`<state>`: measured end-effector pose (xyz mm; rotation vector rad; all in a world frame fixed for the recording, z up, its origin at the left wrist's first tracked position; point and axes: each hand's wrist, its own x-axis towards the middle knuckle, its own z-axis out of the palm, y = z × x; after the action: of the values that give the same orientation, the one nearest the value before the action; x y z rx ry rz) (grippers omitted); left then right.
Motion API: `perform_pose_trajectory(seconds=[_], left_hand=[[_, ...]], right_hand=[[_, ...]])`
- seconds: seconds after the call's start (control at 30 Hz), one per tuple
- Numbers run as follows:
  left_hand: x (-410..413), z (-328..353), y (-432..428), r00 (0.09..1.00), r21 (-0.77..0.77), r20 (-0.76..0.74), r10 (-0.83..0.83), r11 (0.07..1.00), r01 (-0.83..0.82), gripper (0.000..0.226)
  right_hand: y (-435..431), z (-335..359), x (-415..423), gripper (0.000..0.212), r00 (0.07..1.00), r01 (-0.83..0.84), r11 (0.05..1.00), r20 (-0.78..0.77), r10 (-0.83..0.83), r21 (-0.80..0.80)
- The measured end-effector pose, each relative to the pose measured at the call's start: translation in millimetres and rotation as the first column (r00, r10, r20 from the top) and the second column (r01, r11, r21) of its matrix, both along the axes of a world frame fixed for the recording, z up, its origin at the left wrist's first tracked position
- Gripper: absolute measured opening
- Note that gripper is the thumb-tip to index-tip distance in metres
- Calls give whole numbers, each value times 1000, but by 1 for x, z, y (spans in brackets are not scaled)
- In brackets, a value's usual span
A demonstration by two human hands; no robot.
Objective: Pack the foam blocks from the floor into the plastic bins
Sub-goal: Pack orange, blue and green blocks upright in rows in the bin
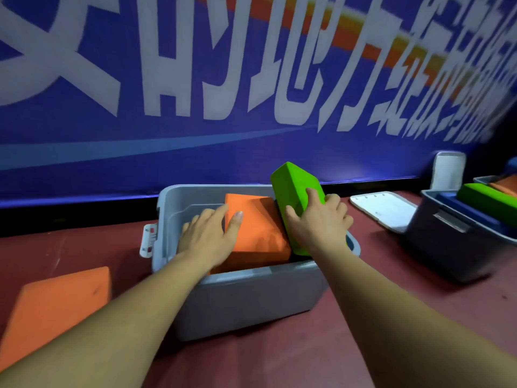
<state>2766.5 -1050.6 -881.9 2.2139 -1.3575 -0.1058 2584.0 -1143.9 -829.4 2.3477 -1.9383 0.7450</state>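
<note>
Red floor (pixel 279 345) is under me and under all the stuff. Close by on my left, a loose orange foam block (pixel 56 303) lies flat on it, not packed yet.

Next comes the light grey plastic bin (pixel 251 298), open on top. My left hand (pixel 209 233) lies flat with straight fingers on a tilted orange foam block (pixel 257 231). That block sits in the bin and pokes up over the rim. This hand pushes and does not grab. My right hand (pixel 316 219) holds a green foam block (pixel 293 183). It stands on its end at the right side of the bin, touching the orange one. My thumb is on the near face and my fingers curl round the far edge.

I think these blocks are very light and squishy. They should not break or slip, so a soft squeeze on two flat sides should do. They are big, so I would grab near the middle of a long edge. Pushing too hard could wedge one in crooked.

Farther off on the right, a white lid (pixel 383 208) lies on the floor beside a dark grey bin (pixel 436 242) with more blocks in it. Behind it all hangs a blue banner (pixel 167 135) with big white letters.
</note>
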Motion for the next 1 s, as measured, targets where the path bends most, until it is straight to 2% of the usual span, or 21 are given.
perform_pose_trajectory(seconds=[0.1, 0.23, 0.37, 0.43, 0.5, 0.6, 0.7, 0.8, 0.9, 1.0], left_hand=[[-32, -2, -24, 999, -3, -12, -36, 999, 36, 67], [-61, -10, -41, 997, -16, -7, -77, 997, 77, 70], [-72, -11, -45, 993, -14, 67, -97, 995, 98, 73], [-75, -11, -45, 989, -7, 113, -96, 995, 97, 87], [-75, -11, -44, 986, -8, 134, -99, 995, 101, 96], [-68, -8, -39, 985, -27, 153, -83, 996, 88, 90], [-54, -4, -26, 984, -17, 171, -49, 998, 53, 76], [-36, 3, -12, 981, -2, 194, -17, 1000, 18, 80], [-19, 8, 3, 976, 2, 218, 19, 1000, -19, 81], [-4, 14, 16, 973, 3, 227, 32, 999, -34, 82]], right_hand=[[-21, -6, -41, 91, 994, 61, 986, 78, -74, 158], [-35, -24, -71, 111, 942, -63, 935, 330, -59, 349], [-40, -37, -68, 122, 945, -145, 906, 328, 8, 397], [-40, -42, -65, 130, 941, -178, 888, 337, 28, 424], [-39, -46, -69, 129, 945, -179, 876, 326, 27, 447], [-38, -44, -79, 121, 950, -167, 871, 312, 17, 462], [-37, -41, -87, 128, 938, -180, 856, 346, 2, 484], [-35, -39, -88, 130, 909, -226, 847, 417, 5, 481], [-31, -35, -79, 136, 939, -163, 861, 343, -15, 481], [-23, -26, -60, 119, 948, -70, 901, 309, -72, 427]])
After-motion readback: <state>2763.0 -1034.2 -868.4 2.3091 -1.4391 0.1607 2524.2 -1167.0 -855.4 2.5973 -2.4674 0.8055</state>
